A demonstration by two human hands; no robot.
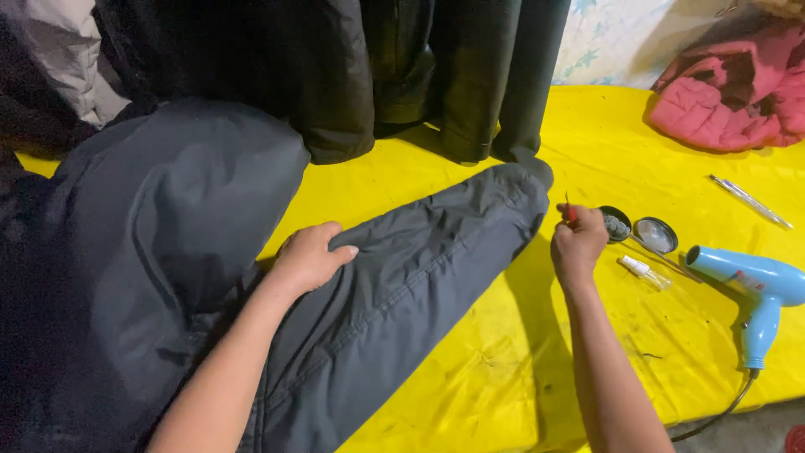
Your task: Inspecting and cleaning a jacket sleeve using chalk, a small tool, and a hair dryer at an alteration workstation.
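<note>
Open yellow table (470,369) lies at lower centre, between the grey jacket sleeve (402,277) and the blue hair dryer (755,294). Hanging dark garments (377,75) block the upper frame; two small round tins (637,228) and a vial (646,272) crowd centre right.

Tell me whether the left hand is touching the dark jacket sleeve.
Touching. The head view shows the left hand lying palm down on the dark jacket sleeve, fingers curled over a fold, with no gap between them.
</note>
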